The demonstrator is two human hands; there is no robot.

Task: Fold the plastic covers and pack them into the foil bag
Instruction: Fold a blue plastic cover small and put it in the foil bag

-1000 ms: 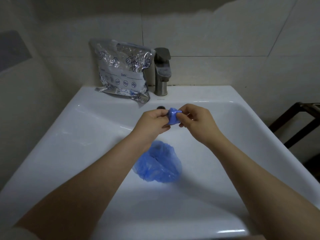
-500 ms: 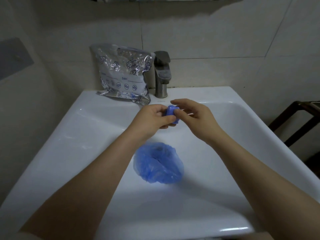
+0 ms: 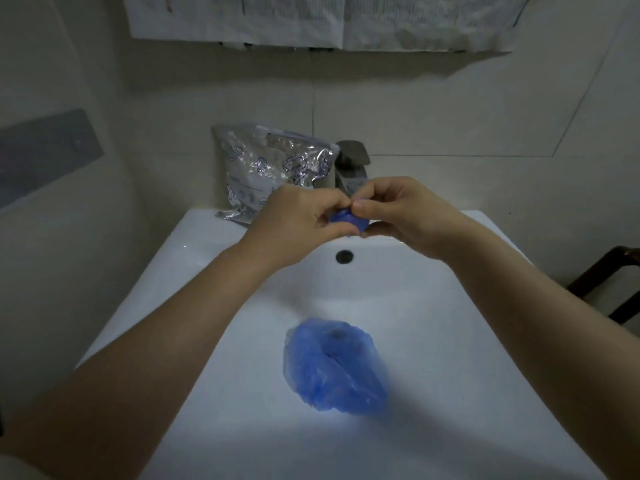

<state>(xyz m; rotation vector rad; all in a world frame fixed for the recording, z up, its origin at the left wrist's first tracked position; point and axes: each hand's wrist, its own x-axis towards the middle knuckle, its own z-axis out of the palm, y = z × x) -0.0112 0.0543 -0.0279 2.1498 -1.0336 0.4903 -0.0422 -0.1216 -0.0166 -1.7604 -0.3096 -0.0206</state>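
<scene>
So we're mid-fold: the left hand (image 3: 298,223) and right hand (image 3: 401,213) both pinch a small folded blue cover (image 3: 348,220) tight between them, up over the back of the sink (image 3: 207,306), close to the foil bag (image 3: 270,168) leaning on the wall. I'd guess next is tucking it into the bag's mouth. A loose blue cover (image 3: 334,365) sits unfolded in the basin.

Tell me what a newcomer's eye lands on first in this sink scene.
First, the loose blue plastic cover lying in the white sink, bright against the basin. Next, the left hand and right hand meeting above the drain, both pinching a small folded blue cover. Behind them, the crinkled foil bag leans against the wall beside the faucet.
</scene>
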